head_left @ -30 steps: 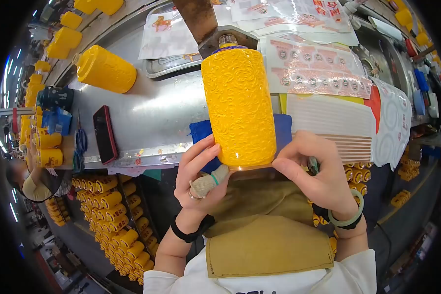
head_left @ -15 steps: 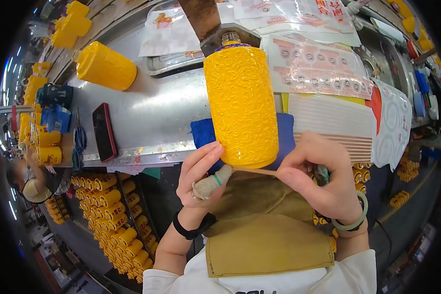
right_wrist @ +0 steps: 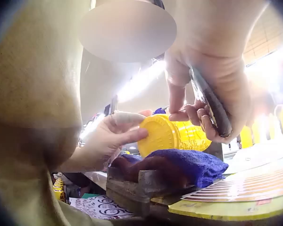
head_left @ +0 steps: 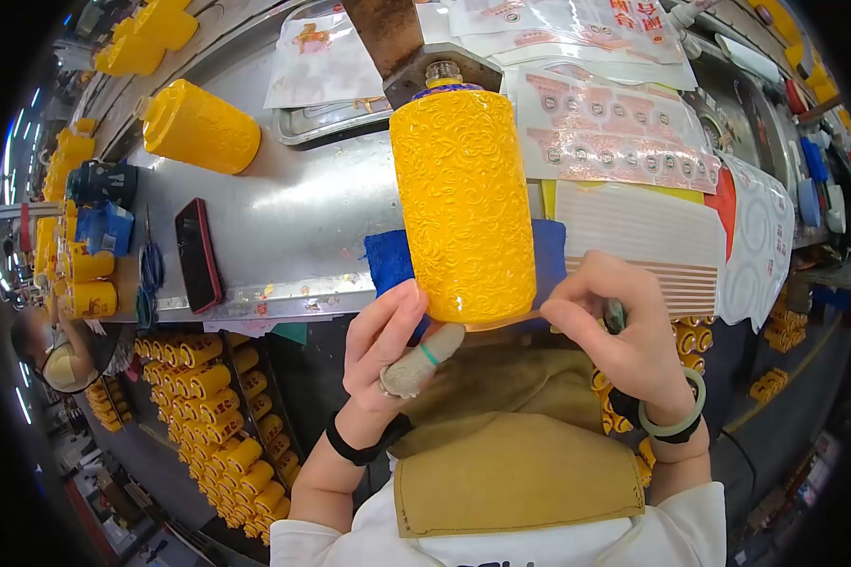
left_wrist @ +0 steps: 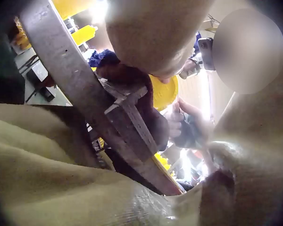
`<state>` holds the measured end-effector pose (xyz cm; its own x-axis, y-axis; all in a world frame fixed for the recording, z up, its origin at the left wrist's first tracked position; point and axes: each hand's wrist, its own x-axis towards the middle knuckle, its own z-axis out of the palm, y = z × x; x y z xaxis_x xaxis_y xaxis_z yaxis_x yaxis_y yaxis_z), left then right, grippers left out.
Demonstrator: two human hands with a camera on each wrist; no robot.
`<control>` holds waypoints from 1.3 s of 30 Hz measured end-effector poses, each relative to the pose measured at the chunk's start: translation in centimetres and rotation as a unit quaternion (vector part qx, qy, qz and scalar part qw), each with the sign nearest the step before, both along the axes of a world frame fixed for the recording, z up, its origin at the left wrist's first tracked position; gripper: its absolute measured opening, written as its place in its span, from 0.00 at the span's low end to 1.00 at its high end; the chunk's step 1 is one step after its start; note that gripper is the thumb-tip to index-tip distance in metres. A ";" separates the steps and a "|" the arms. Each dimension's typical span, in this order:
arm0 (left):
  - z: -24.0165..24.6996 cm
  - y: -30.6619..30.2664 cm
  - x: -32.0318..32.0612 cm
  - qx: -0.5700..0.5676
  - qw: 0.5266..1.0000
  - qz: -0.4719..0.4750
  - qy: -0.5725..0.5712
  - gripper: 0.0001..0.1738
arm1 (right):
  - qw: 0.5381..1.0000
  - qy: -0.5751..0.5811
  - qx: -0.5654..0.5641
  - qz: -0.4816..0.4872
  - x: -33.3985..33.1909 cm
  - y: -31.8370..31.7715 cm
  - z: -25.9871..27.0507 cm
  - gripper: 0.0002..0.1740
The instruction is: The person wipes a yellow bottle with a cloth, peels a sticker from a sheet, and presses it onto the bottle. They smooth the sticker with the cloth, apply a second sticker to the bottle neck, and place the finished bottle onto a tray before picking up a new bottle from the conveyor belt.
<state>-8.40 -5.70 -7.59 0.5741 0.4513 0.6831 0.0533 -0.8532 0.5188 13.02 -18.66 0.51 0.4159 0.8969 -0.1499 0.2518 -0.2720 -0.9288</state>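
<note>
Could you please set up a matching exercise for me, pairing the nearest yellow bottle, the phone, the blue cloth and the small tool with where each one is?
Things:
1. nearest yellow bottle
2. phone
3. blue cloth
4. small tool

Places:
A. gripped in the right hand
B. under the nearest bottle
C. flat on the metal table, left of both hands
D. base touched by the left hand

Pairs: 1-D, 2-C, 3-B, 4-A.
</note>
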 end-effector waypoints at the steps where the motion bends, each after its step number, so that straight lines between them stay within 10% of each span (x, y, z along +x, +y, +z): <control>1: 0.3 -0.1 0.1 0.001 1.000 -0.001 0.010 0.25 | 1.000 -0.004 -0.001 0.001 0.0 0.0 -0.1 0.07; 13: 0.8 0.0 1.5 -0.119 0.992 0.017 -0.024 0.11 | 1.000 0.014 0.003 0.008 -0.4 0.6 0.1 0.07; 23: 2.0 0.0 1.2 0.069 0.996 -0.004 0.052 0.21 | 1.000 0.010 0.000 0.002 -0.4 0.5 -0.3 0.08; 33: 0.8 -0.4 1.3 -0.192 0.981 0.016 -0.036 0.24 | 1.000 0.012 0.009 0.005 -0.6 0.6 -0.1 0.08; 39: 0.9 0.7 -0.2 0.012 0.999 -0.041 0.020 0.24 | 1.000 0.003 0.010 0.001 -0.3 0.4 -0.1 0.08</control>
<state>-8.57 -5.03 -6.73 0.6361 0.3853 0.6686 0.0032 -0.8678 0.4970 12.69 -18.21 0.37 0.4136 0.9005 -0.1346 0.2461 -0.2529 -0.9357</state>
